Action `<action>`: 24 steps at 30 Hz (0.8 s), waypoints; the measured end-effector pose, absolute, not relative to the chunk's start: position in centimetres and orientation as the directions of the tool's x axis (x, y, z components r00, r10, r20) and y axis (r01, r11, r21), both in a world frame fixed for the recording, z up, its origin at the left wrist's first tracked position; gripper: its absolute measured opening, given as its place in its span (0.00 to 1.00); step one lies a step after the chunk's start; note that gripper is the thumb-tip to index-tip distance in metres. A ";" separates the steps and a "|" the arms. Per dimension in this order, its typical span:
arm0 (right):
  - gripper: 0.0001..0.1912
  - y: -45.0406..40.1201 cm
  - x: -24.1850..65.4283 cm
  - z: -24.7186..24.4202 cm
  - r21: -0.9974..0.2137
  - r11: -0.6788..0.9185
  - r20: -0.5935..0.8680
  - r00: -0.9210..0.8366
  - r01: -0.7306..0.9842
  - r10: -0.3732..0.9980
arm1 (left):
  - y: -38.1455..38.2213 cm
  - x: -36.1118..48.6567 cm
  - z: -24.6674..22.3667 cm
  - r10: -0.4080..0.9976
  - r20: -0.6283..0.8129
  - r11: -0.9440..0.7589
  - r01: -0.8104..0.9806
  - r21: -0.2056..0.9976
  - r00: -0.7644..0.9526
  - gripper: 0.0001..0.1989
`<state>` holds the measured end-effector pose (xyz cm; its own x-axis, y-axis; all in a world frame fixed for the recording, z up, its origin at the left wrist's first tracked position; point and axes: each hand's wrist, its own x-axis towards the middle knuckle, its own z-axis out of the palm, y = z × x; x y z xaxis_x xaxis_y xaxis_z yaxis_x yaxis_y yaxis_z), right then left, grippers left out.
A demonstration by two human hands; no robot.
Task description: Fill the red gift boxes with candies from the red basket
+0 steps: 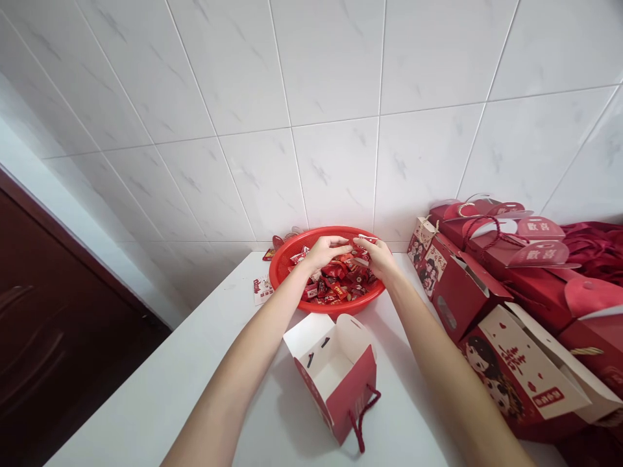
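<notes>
1. Wrapped sweets [335,288] lie heaped in the red basket [341,307], near the view's centre.
2. Over the basket's 12 o'clock side, the left hand [327,252] curls its fingers; whether it grips a sweet, I cannot tell.
3. The right hand [379,255], at 2 o'clock, bends its fingers beside a red-and-white wrapper [366,239]; whether pinched, I cannot tell.
4. At 6 o'clock from the basket, an open box [353,395] stands on the white table [209,350].
5. Red gift boxes [467,292] crowd 3 to 4 o'clock.
</notes>
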<state>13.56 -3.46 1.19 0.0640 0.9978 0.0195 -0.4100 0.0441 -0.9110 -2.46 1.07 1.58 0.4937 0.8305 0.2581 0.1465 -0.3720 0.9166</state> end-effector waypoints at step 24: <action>0.15 -3.2 13.5 1.3 -0.895 0.131 0.072 0.153 -0.427 0.986 | 0.4 -1.6 1.9 0.905 0.343 -0.386 0.142 0.912 0.253 0.18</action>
